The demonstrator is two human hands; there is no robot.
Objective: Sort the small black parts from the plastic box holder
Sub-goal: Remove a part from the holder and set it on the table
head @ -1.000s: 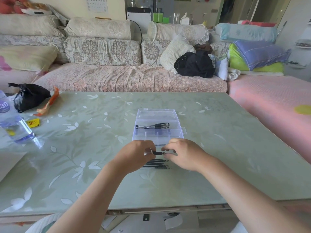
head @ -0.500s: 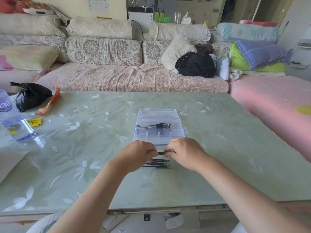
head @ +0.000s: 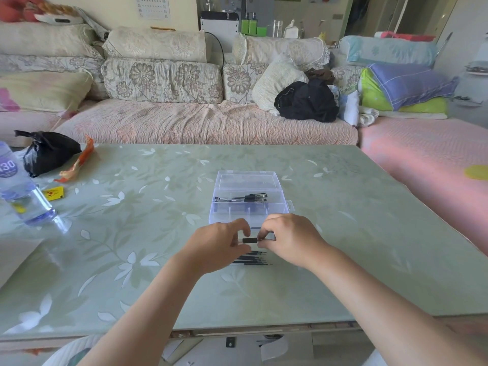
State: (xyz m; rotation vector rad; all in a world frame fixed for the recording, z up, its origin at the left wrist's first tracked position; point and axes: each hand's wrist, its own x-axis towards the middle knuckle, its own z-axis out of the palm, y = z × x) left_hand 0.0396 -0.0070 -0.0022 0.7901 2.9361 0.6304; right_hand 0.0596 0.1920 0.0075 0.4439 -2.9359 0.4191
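Pinched at its 2 ends: 1 short black part (head: 249,240), left grip (head: 219,247) closed on the left end, right grip (head: 290,241) closed on the right end, fingertips curled in around it. Held level, raised just above the table (head: 356,247) and close under the eyes. Likely done to check its kind or to pull 2 joined pieces apart; too small here to tell which.

Directly beneath, flat on the table: a neat row of thin black parts (head: 250,258), side by side, all running left to right. Laid parallel, by the look of it, to keep 1 kind together and easy to count.

Just beyond both grips: the clear plastic box holder (head: 229,220), lid open toward the far side, leaving the tray free to reach into. Inside, a few more dark parts (head: 243,198) not yet taken out. Sorting therefore judged only partly done.

Box set square ahead and near, row placed between box and body. Short reach either way, no crossing of arms, nothing to knock over.

Well off to the left, apart from the work: a water bottle (head: 23,199) and a black bag (head: 47,151).
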